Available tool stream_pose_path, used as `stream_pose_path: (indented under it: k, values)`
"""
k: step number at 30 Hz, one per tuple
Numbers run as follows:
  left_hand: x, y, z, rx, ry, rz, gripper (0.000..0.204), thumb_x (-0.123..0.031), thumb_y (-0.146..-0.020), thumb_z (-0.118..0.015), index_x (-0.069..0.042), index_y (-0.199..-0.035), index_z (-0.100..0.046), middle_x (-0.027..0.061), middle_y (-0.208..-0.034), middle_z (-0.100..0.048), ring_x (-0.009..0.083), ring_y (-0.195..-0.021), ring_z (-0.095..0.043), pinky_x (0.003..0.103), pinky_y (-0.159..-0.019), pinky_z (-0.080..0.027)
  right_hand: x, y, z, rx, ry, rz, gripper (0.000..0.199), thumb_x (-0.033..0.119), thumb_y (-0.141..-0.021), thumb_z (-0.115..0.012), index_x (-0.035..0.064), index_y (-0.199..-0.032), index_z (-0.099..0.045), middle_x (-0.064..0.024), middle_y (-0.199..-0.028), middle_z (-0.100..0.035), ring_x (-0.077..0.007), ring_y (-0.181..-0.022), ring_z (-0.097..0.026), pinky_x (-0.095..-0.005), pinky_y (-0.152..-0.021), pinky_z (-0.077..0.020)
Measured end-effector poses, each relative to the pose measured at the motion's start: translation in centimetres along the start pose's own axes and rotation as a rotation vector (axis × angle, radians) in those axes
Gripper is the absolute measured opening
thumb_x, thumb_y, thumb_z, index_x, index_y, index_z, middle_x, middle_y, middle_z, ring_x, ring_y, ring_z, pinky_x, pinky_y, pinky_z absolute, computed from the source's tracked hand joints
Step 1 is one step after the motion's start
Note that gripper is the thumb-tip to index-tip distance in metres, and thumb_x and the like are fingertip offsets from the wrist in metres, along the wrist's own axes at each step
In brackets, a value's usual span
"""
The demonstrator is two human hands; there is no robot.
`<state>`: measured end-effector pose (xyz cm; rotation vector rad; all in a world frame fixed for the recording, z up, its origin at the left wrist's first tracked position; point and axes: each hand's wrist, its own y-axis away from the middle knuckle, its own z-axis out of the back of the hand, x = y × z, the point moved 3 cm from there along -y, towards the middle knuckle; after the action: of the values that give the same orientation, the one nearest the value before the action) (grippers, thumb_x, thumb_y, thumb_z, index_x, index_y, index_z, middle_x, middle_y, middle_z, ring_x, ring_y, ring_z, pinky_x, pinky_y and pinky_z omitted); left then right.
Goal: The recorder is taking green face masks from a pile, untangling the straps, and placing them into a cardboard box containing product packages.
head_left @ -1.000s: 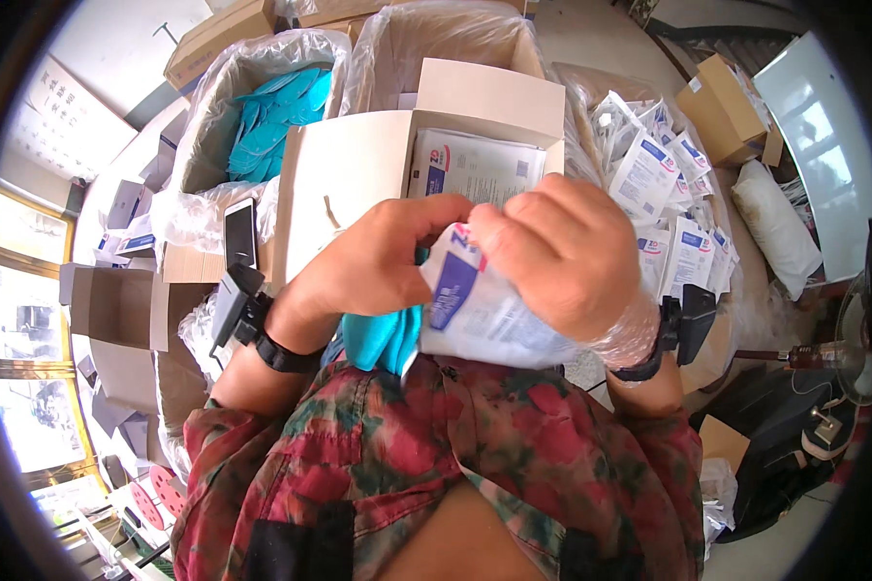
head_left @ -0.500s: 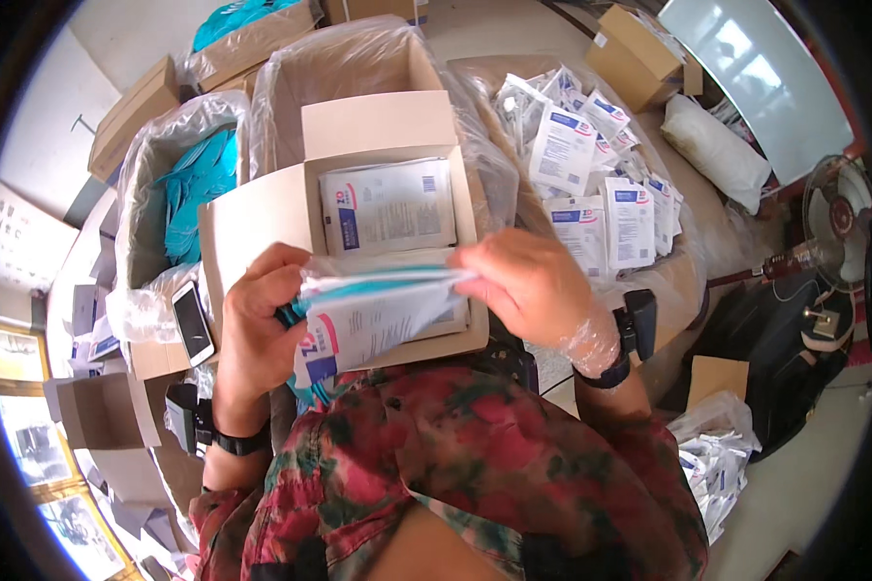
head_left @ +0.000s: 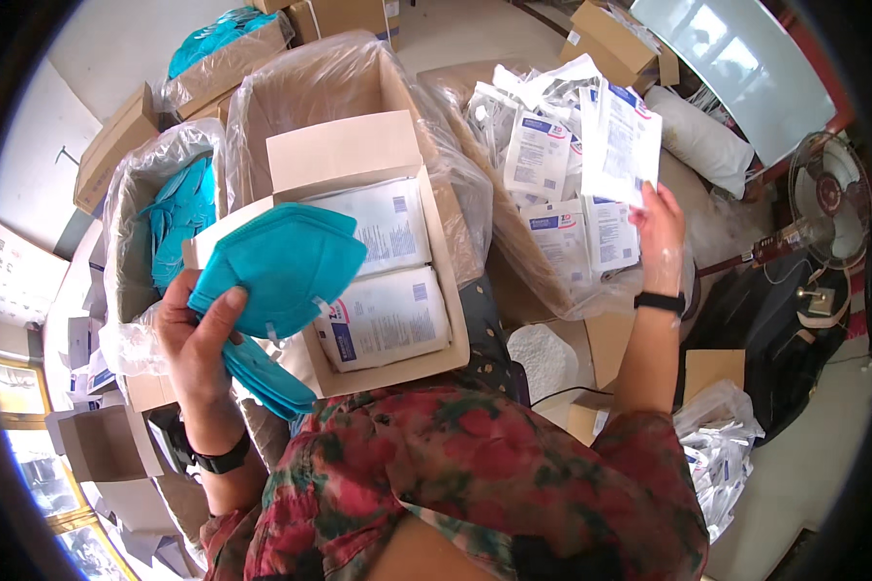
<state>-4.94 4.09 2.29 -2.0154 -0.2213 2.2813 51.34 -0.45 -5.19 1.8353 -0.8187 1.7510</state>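
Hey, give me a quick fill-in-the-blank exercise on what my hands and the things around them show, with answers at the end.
1. Of the left hand and right hand, only the ____ holds folded teal fabric masks.
2. The open beige cardboard box has white rectangular packets in ____ stacks.
3. A flat white printed packet is held by the ____ hand.
4. A narrow black band circles the right ____.
Missing words: left; two; right; wrist.
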Motion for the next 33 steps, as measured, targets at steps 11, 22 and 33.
stream_pose_path:
  k: [11, 22, 33]
  values:
    - [-0.6, 0.3, -2.9, 0.062, -0.059, 0.019, 0.017, -0.017, -0.078, -0.073, -0.007, -0.084, -0.061, -0.0034, -0.065, -0.056, 0.0038, -0.052, -0.047, 0.019, -0.047, -0.036, -6.0, -8.6, -4.8, 0.084, -0.07, -0.146, 0.073, 0.022, -0.088, -0.066, -0.0099, -0.14, -0.025, -0.022, -0.125, -0.051, -0.0318, -0.096, -0.064, -0.0378, -0.078, -0.0553]
    - [0.1, -0.5, -4.2, 0.147, -0.076, 0.013, 0.022, -0.013, -0.076, -0.078, -0.002, -0.086, -0.062, -0.0011, -0.073, -0.061, 0.0057, -0.066, -0.054, 0.02, -0.057, -0.042, -1.2, 6.2, -12.7, 0.488, 0.152, -0.137, 0.036, 0.026, -0.093, -0.06, 0.0013, -0.12, -0.056, -0.0118, -0.108, -0.064, -0.0154, -0.081, -0.064, -0.0242, -0.07, -0.0505]
    - [-0.5, 0.9, -3.3, 0.292, 0.283, 0.137, 0.024, -0.016, -0.079, -0.079, -0.001, -0.088, -0.063, 0.0006, -0.077, -0.062, 0.0069, -0.074, -0.058, 0.021, -0.065, -0.048, 8.1, 17.4, -26.1, 0.872, 0.32, 0.556, 0.03, 0.003, -0.075, -0.073, 0.0036, -0.102, -0.06, -0.0103, -0.088, -0.064, -0.0173, -0.076, -0.063, -0.0286, -0.066, -0.0489]
